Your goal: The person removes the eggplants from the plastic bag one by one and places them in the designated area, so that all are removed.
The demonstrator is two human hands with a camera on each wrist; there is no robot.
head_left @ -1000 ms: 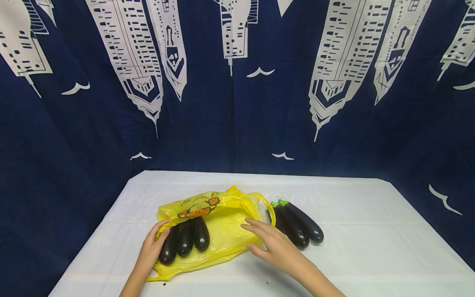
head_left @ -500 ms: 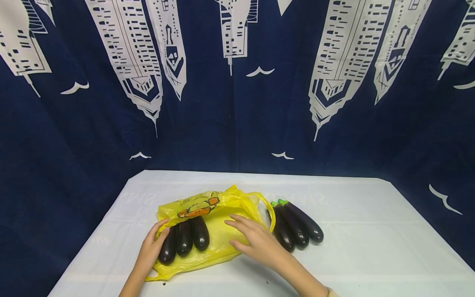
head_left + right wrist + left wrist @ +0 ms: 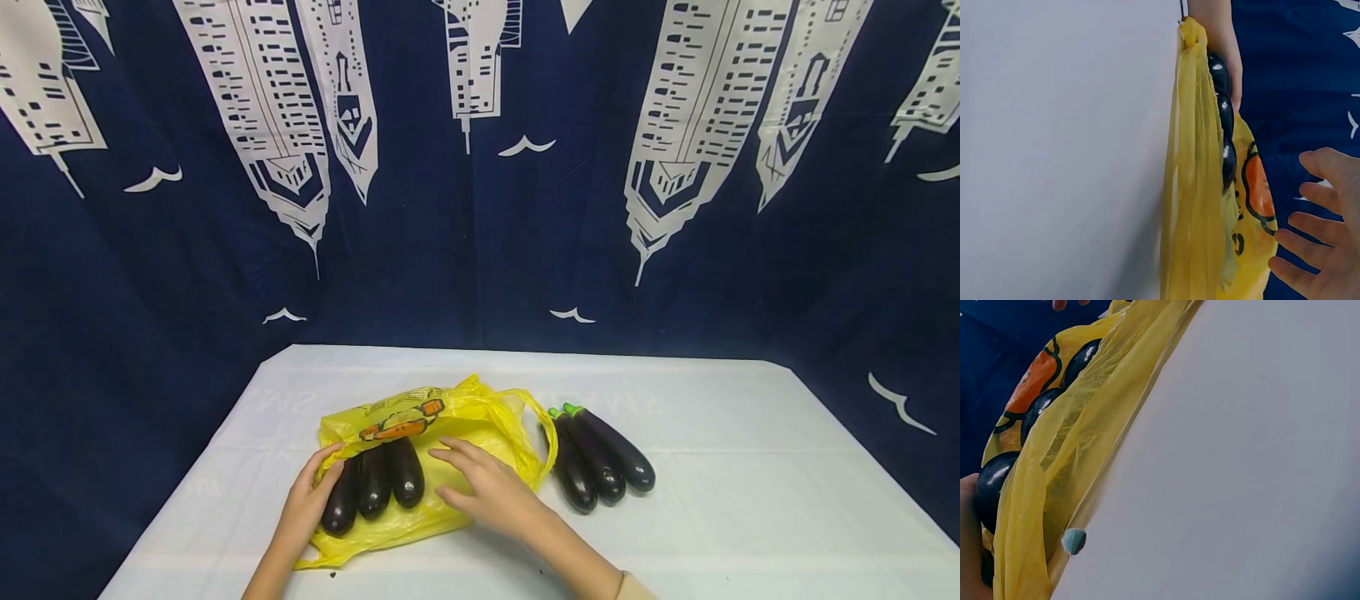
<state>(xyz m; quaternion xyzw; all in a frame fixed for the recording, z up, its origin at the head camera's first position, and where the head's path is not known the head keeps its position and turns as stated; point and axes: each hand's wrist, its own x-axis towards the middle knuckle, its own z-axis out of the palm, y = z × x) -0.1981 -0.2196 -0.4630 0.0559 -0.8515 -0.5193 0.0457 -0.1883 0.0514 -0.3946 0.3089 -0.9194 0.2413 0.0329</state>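
Note:
A yellow plastic bag lies on its side with its mouth towards me. Three dark eggplants lie side by side in its left part, round ends outward; the bag's upper layer hides their other ends. My left hand holds the bag at the left of its mouth, thumb against the leftmost eggplant. Over the bag's opening, right of these eggplants, hovers my right hand, fingers spread and nothing in it. The right wrist view also shows my right hand with its fingers apart.
Three more eggplants with green stems lie together right of the bag, close to its handle loop. All rest on a white-covered table. A dark blue curtain with white city prints hangs behind.
My right hand has moved left, from beside the right-hand eggplants to over the bag's opening. My left hand and the eggplants have stayed where they were.

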